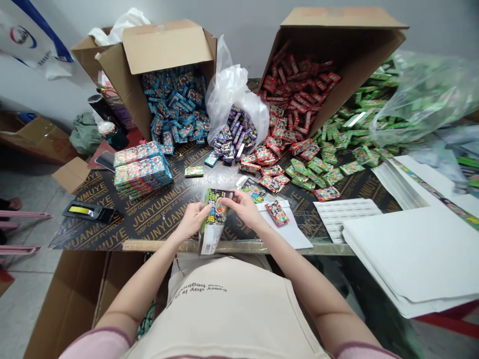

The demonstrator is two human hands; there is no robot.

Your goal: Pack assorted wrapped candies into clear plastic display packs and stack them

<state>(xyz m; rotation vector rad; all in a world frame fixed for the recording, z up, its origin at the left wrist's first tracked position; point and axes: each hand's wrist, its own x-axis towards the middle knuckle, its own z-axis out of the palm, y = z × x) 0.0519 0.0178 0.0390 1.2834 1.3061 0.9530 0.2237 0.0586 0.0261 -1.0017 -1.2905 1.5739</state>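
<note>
In front of my apron, both hands hold a printed packaging bag (pixel 214 232), black and green with a pale lower part and a barcode. My left hand (pixel 193 219) pinches its left side between thumb and fingers. At the upper right edge, my right hand (pixel 243 207) grips it, fingers closed. Whether anything is inside the bag cannot be seen. A similar printed piece (pixel 254 189) lies just beyond my right hand. To the right of that hand, a small red box (pixel 277 213) rests on white paper (pixel 295 234). A small green box (pixel 193 171) lies beyond my left hand.
Cartons spill blue boxes (pixel 179 107) and red boxes (pixel 299 94). Between them is a plastic bag of purple boxes (pixel 239 130); green boxes (pixel 337 144) spread right. Stacked packs (pixel 142 169) and a black tool (pixel 91 211) lie left; white sheets (pixel 411 254) overhang right.
</note>
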